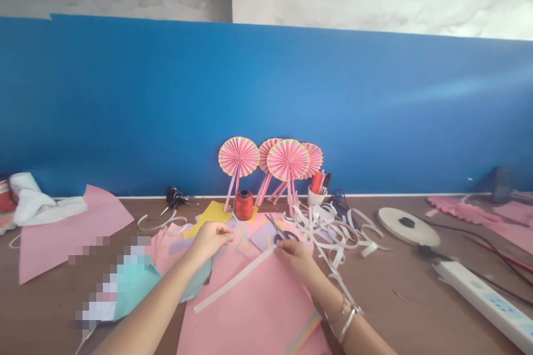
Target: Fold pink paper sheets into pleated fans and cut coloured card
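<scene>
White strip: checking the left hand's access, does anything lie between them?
Nothing visible does. The right hand pinches the white strip at its far end; the left hand sits beside it, only flat pink paper between.

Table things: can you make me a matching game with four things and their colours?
Things:
1 thread spool
2 power strip
3 paper fans
4 sheet just left of the spool

Colours:
A white
B yellow
C red
D pink

Pairs: 1-C, 2-A, 3-D, 4-B.
</scene>
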`<action>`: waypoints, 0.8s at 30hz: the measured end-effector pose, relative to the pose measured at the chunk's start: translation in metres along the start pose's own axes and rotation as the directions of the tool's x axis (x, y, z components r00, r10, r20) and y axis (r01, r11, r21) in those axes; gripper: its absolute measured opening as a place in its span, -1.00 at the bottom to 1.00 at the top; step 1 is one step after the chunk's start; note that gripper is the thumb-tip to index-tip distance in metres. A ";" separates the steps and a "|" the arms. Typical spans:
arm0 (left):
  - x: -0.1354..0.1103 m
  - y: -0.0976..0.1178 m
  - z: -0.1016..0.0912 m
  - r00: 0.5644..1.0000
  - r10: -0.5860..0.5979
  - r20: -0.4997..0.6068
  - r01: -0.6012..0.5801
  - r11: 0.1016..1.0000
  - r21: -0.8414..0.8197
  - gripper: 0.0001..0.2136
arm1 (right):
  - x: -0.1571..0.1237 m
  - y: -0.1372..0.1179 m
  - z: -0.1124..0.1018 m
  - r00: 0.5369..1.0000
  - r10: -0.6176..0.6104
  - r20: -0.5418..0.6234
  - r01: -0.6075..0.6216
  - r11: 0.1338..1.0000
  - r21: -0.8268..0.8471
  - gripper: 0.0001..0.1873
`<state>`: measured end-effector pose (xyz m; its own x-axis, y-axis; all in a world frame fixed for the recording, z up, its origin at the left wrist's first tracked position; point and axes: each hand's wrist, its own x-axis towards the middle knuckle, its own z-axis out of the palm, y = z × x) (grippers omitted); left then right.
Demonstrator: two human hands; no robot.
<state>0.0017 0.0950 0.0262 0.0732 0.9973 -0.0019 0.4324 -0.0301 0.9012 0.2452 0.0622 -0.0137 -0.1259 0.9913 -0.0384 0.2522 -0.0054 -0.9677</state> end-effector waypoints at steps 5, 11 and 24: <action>-0.013 -0.006 -0.001 0.998 0.015 -0.055 -0.018 0.998 -0.068 -0.71 | 0.000 0.001 0.001 1.000 -0.020 0.010 0.020 0.999 -0.049 -0.77; -0.012 -0.019 -0.004 0.960 0.034 -0.277 -0.061 0.994 -0.088 -0.77 | 0.001 0.004 0.001 1.000 0.008 -0.002 -0.008 0.998 -0.069 -0.76; -0.021 -0.017 -0.004 0.975 -0.078 -0.210 0.008 0.948 -0.317 -0.62 | 0.001 0.007 0.000 1.000 -0.010 0.016 0.011 0.996 -0.083 -0.76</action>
<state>-0.0102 0.0749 0.0127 -0.1510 0.9884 0.0186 0.1261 0.0006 0.9920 0.2468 0.0631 -0.0201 -0.1439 0.9890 -0.0328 0.3298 0.0167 -0.9439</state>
